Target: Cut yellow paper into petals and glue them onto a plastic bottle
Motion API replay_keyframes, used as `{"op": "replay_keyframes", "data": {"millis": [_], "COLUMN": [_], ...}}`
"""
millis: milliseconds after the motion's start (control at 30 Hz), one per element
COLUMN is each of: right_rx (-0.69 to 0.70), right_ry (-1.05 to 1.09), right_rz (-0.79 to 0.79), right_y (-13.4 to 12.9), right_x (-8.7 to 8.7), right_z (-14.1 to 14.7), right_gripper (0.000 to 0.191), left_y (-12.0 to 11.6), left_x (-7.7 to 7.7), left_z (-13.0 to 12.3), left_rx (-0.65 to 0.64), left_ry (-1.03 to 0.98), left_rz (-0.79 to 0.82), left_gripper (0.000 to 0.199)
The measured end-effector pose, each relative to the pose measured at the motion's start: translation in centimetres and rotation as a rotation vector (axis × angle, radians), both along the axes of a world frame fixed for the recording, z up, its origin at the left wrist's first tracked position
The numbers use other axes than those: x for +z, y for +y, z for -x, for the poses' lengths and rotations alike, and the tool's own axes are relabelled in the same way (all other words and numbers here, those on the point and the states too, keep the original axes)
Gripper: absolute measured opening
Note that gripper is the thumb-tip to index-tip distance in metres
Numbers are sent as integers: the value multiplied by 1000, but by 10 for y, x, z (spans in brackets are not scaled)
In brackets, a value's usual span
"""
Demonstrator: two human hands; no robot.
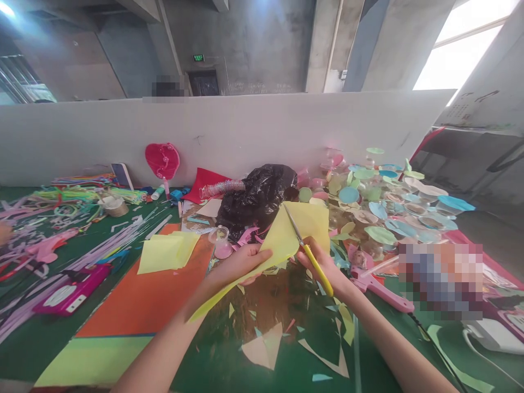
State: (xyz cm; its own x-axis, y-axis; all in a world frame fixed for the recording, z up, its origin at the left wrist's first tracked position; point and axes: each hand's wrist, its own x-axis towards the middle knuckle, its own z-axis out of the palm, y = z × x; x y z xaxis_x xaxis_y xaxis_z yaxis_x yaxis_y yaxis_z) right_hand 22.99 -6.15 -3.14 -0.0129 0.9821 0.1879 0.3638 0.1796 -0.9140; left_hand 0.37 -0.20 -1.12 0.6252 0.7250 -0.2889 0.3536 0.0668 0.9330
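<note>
A sheet of yellow paper (pixel 278 240) is held in my left hand (pixel 248 262), thumb on top. My right hand (pixel 321 262) is closed on a pair of scissors with yellow handles (pixel 317 267). Their metal blades (pixel 293 225) point up and away, lying across the yellow paper; how far they are parted is hard to make out. Beneath my hands, paper scraps are scattered over the table, among them a cream piece (pixel 264 346). To the left, small yellow sheets (pixel 168 252) rest on a larger orange sheet (pixel 135 300).
Behind the paper sits a black plastic bag (pixel 266 191). Many round paper and plastic pieces (pixel 380 207) pile up at the right. A pink glue gun (pixel 385 289) with a cord lies near my right arm. Colourful strips (pixel 82 196) and a magenta box (pixel 73 289) are at left.
</note>
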Motion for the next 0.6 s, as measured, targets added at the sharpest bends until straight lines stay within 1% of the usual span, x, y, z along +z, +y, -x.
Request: {"op": "replay_keyframes", "data": {"millis": [100, 233, 367, 600], "right_rx": [13, 28, 51, -20], "right_ry": [21, -1, -63, -41], "right_rz": [16, 10, -15, -7], "right_y": [1, -3, -5, 1], "right_x": [0, 3, 3, -3], "right_z": [1, 0, -1, -1], "right_gripper": [54, 55, 53, 51], "left_y": [0, -1, -1, -2], "left_x": [3, 6, 4, 4], "left_z": [-1, -3, -3, -1], "left_rx": [-57, -47, -47, -33], "left_ry": [-29, -40, -35, 31], "left_rz": [55, 59, 53, 12], "left_gripper": [49, 51, 49, 47]}}
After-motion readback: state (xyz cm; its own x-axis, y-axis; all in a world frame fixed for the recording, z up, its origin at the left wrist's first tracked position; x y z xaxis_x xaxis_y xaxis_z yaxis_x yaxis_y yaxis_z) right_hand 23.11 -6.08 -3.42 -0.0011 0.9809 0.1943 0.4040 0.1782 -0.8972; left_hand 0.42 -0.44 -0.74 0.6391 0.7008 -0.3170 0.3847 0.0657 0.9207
